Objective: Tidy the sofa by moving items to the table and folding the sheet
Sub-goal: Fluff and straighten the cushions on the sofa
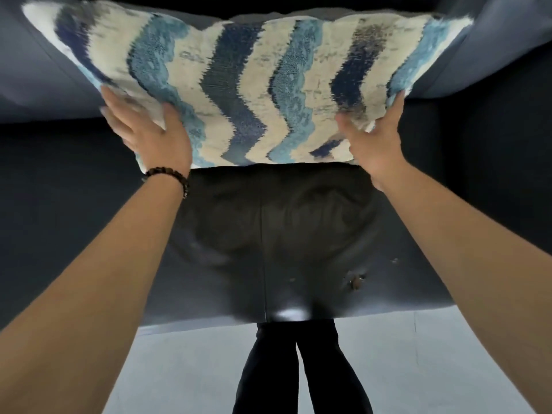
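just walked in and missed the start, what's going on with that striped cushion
A person stands in front of a dark sofa and holds a blue and cream zigzag cushion up over the seat with both hands. The left hand grips its lower left corner and the right hand grips the lower right edge. A beaded bracelet sits on the left wrist. The cushion is clear of the seat. No table or sheet is in view.
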The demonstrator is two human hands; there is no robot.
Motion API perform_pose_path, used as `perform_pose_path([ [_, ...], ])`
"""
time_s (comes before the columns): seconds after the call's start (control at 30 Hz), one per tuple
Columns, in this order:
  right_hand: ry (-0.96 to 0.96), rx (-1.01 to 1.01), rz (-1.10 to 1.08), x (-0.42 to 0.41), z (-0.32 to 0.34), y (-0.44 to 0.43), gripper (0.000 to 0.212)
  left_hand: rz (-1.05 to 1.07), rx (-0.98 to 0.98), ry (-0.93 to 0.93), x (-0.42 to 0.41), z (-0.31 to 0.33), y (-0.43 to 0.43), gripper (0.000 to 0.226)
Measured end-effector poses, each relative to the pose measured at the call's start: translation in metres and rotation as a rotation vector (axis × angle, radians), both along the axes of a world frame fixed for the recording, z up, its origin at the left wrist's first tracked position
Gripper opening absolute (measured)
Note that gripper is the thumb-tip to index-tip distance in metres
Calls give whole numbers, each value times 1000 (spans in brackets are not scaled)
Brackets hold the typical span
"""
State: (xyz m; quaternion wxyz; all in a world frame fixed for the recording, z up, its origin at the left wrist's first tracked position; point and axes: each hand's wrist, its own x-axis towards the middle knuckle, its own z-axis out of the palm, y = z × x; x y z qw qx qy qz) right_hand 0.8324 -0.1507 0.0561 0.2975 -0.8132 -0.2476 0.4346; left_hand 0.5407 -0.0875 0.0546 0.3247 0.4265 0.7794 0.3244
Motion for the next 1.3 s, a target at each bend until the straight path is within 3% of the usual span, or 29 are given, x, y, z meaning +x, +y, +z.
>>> perform_pose_path([
  [0.07,24,-9,-102,5,-3,19,107,27,27,-120,-6,0,23,77],
  [0.17,-152,79,-142,12,-10,31,37,-12,62,-185,-10,1,37,54],
  [0.2,-234,149,-155,10,-9,30,23,-13,102,-189,-10,-1,36,41],
  [0.27,-389,276,-184,7,-10,27,16,-31,115,-193,-9,-7,33,20],
  [0.37,-410,195,10,9,-32,29,14,-99,47,-171,-6,-20,34,10],
  [0.47,-290,-16,264,13,-44,39,33,-153,23,-158,-3,-30,43,14],
  [0.63,-243,51,290,15,-35,25,55,-156,33,-53,-2,-28,37,18],
  [0.77,-287,133,235,8,-6,12,31,-197,64,-98,5,1,0,56],
  [0.83,-289,166,218,1,19,10,24,-255,80,-120,15,22,-18,54],
  [0.97,-265,338,269,-12,93,-5,49,-425,166,-135,35,85,-42,44],
  [1.1,-378,505,387,-19,195,-37,44,-352,207,-174,30,189,-71,43],
  [1.3,-203,557,383,-34,366,-142,44,-203,242,-186,-9,373,-198,41],
])
